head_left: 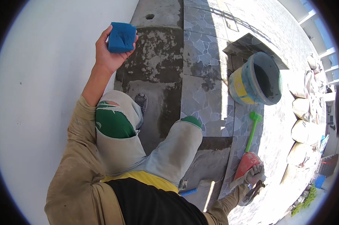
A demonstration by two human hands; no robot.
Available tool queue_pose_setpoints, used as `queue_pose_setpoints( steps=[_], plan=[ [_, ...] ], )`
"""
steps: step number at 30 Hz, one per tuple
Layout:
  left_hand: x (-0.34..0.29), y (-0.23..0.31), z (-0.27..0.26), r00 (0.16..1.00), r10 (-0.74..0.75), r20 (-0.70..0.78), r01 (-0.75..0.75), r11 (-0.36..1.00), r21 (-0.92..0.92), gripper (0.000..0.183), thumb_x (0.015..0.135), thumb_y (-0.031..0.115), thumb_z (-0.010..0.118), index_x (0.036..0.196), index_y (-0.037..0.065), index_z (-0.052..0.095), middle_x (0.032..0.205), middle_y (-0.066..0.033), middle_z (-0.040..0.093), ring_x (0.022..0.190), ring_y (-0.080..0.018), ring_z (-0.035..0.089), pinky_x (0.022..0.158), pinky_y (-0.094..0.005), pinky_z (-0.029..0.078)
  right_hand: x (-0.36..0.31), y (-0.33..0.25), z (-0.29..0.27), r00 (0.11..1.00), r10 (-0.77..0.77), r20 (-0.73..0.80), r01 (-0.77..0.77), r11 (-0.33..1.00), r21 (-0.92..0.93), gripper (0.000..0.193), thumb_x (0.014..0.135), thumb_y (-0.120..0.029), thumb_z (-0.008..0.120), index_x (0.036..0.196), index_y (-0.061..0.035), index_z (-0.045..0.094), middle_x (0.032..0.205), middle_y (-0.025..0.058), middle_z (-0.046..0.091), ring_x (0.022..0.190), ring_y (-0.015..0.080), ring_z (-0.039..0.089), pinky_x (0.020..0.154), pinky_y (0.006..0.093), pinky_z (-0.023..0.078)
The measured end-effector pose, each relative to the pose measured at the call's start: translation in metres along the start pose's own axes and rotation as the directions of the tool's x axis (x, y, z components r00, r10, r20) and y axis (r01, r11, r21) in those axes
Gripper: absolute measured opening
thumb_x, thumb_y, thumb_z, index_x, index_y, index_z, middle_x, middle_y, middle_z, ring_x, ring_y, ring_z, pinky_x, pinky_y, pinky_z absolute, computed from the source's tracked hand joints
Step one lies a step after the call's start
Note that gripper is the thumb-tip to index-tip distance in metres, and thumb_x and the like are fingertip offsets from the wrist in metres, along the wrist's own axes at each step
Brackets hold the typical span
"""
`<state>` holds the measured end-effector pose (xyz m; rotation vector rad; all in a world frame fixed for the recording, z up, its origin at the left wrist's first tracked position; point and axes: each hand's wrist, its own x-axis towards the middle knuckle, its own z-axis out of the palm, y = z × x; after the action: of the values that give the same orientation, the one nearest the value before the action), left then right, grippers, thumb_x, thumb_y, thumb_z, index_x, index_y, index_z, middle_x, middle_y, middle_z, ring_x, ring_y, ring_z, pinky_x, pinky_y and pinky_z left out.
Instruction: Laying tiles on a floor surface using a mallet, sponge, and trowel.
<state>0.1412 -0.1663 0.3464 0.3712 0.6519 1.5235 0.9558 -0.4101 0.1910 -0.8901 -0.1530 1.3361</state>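
My left hand is bare and raised at the upper left, its thumb and fingers wrapped round a blue sponge. The sponge is block-shaped, with a dented face. Down at the lower right, my right hand is beside a grey glove or cloth and a red object whose kind is unclear. Its fingers are hard to separate from the grey material and dark shapes around them. Just beyond the red object lies a green mallet, its head pointing away from me.
A paint-stained bucket stands on stone-patterned tiles, with a loose tile behind it. Bare patchy mortar runs along the white wall. A blue-handled tool lies near my hip. Several sacks line the right.
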Motion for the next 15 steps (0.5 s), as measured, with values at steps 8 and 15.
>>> queue_pose_setpoints(
  steps=[8,15],
  plan=[
    [0.004,-0.025,-0.023,0.993,-0.086,0.084,0.089,0.995,-0.040,0.063,0.098,0.045,0.055,0.146,0.005,0.044,0.135,-0.0232,0.056,0.112,-0.0319,0.063,0.080,-0.0416,0.060,0.204,0.284,0.257,0.821,0.571,-0.007,-0.507,0.723,-0.469,0.018,0.097,-0.026,0.057,0.090,-0.0097,0.062,0.074,0.0026,0.062,0.057,0.0138,0.058,0.039,0.0244,0.037],
    [0.015,-0.050,-0.139,0.997,-0.073,-0.008,0.073,0.997,-0.040,0.066,0.099,0.046,0.051,0.150,0.007,0.039,0.134,-0.0258,0.055,0.106,-0.0347,0.066,0.073,-0.0442,0.063,0.332,0.477,0.409,0.459,0.886,0.064,-0.157,0.152,-0.976,0.017,0.093,-0.023,0.064,0.095,-0.0074,0.069,0.075,-0.0003,0.064,0.057,0.0098,0.057,0.043,0.0256,0.039]
  ],
)
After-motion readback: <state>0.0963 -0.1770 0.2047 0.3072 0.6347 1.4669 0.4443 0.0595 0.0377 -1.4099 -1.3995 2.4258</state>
